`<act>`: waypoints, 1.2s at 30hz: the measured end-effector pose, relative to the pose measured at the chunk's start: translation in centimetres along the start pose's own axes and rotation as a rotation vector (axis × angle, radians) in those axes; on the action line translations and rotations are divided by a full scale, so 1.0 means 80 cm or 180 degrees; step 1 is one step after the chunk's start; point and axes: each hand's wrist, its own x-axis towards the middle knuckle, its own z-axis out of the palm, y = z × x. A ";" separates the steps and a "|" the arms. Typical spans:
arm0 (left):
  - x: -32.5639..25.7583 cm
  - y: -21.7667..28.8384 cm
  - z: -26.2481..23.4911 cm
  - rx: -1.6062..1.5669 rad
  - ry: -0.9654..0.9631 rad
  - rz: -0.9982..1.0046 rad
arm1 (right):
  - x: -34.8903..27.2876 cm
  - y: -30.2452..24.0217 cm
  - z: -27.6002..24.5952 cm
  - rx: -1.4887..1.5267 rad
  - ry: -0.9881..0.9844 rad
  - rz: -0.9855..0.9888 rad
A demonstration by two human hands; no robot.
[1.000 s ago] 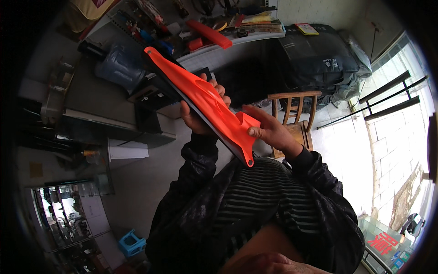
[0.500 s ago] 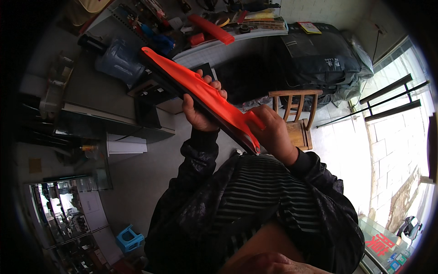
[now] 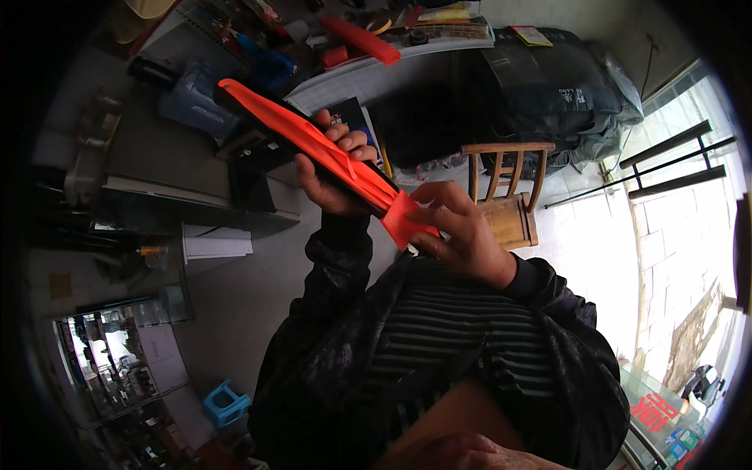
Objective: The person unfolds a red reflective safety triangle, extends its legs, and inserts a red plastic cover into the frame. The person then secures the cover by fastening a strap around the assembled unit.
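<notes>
One orange strip [image 3: 294, 131] lies along a black bar [image 3: 268, 133], slanted ahead of the striped shirt [image 3: 450, 313]. Left hand [image 3: 338, 196] grips both around mid-length; right hand [image 3: 468, 235] pinches strip's near end. Chair [image 3: 511, 222] beyond right hand; blue stool [image 3: 225, 399] lower left.

chair [image 3: 509, 222] stands beyond right hand [image 3: 470, 241], open floor [image 3: 243, 313] beside left forearm [image 3: 338, 254].

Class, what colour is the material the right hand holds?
The material is orange-red; see head view.
</notes>
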 end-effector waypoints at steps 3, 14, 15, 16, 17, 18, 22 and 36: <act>0.000 0.000 0.007 -0.0095 -0.0106 0.0006 | 0.000 0.003 0.008 0.0060 0.0137 0.0205; -0.006 -0.005 0.026 0.0912 -0.0358 0.0063 | -0.006 0.007 0.011 0.0396 0.0174 0.0744; -0.006 -0.004 0.026 0.0995 -0.0420 0.0051 | -0.006 0.007 0.010 0.0405 0.0185 0.0797; -0.007 -0.004 0.026 0.1028 -0.0399 0.0044 | -0.007 0.007 0.009 0.0414 0.0193 0.0866; -0.007 -0.005 0.026 0.1030 -0.0404 0.0034 | -0.008 0.007 0.008 0.0417 0.0189 0.0954; -0.008 -0.005 0.027 0.1004 -0.0423 0.0023 | -0.009 0.006 0.005 0.0431 0.0105 0.1082; -0.013 -0.008 0.032 0.1252 0.0026 0.0073 | -0.011 0.010 0.000 0.0457 0.0123 0.1313; -0.008 -0.018 0.045 0.1205 0.0249 0.0389 | -0.008 0.005 -0.013 0.0561 -0.0281 0.0553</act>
